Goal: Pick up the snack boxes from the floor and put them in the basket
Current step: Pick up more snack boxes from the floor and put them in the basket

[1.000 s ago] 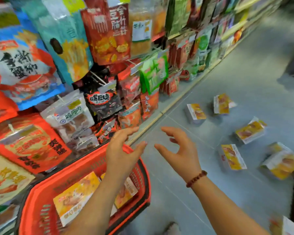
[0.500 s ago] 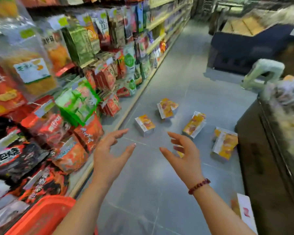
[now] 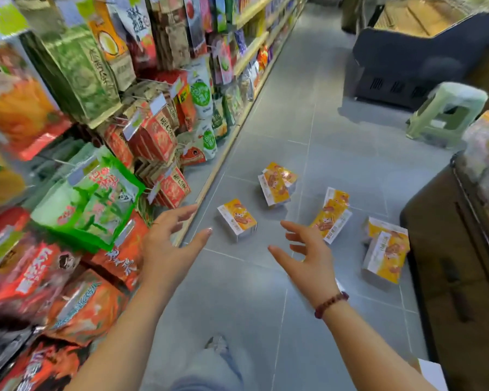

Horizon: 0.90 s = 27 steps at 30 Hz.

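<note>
Nearest, both arms reach forward over the grey floor [image 3: 237, 306], and neither hand holds anything: the left hand [image 3: 167, 244] has its fingers straight and spread, and the right hand [image 3: 308, 261], with a bead bracelet [image 3: 331, 303] on its wrist, has its fingers spread and loosely bent, the 2 palms facing each other. Just past the fingertips lies the closest snack box [image 3: 237, 218], flat on the floor beside the foot of the shelf [image 3: 209, 176]. Beyond it sit more yellow boxes in 3 spots: a pair leaning together [image 3: 277, 183], another group [image 3: 332, 215] past the right hand, and a group [image 3: 386, 249] against the dark counter [image 3: 463, 277]. Blur hides the exact count, but at least 5 remain on the floor. The basket is out of view, so what it already holds cannot be told. Judged from this, most of the work is left, starting with a grasp on the closest box. Farther off stands a pale green stool [image 3: 446, 114].
</note>
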{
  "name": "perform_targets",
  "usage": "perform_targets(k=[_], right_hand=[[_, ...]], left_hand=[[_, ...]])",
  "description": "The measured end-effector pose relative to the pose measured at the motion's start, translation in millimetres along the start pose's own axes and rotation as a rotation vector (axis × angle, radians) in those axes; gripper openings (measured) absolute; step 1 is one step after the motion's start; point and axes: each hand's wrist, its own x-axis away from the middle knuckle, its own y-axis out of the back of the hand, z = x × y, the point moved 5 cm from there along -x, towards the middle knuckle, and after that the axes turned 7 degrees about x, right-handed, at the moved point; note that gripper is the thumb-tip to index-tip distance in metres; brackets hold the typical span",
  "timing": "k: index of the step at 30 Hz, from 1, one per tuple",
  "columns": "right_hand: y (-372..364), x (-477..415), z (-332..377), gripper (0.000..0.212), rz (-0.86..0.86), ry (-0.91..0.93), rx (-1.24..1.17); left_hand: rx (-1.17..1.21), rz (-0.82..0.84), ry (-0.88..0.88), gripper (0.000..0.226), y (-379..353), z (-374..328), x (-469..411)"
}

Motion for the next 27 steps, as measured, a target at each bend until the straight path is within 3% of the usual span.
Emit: perform_targets(k=[8,14,21,27], right_hand=[[-35,-118,-39,0.05,-0.016,-0.206,-0.011],[-76,-231,-111,0.048,0.058,-0.343,0.0],[-160,-385,-239,0.053,0.283,-0.327,0.16],[-241,-452,-358,0.055,0.461,-0.392,0.275]], left_hand=[[-0.05,0.129,0.049,0.044,-39,58,-159],[-0.065,0.189,0.096,0.042,-121,132,-269],[-0.222,0.367,0.24,0.043,-249,289,-406],[-0.406,0.606,0.288,0.041,-311,456,-434]])
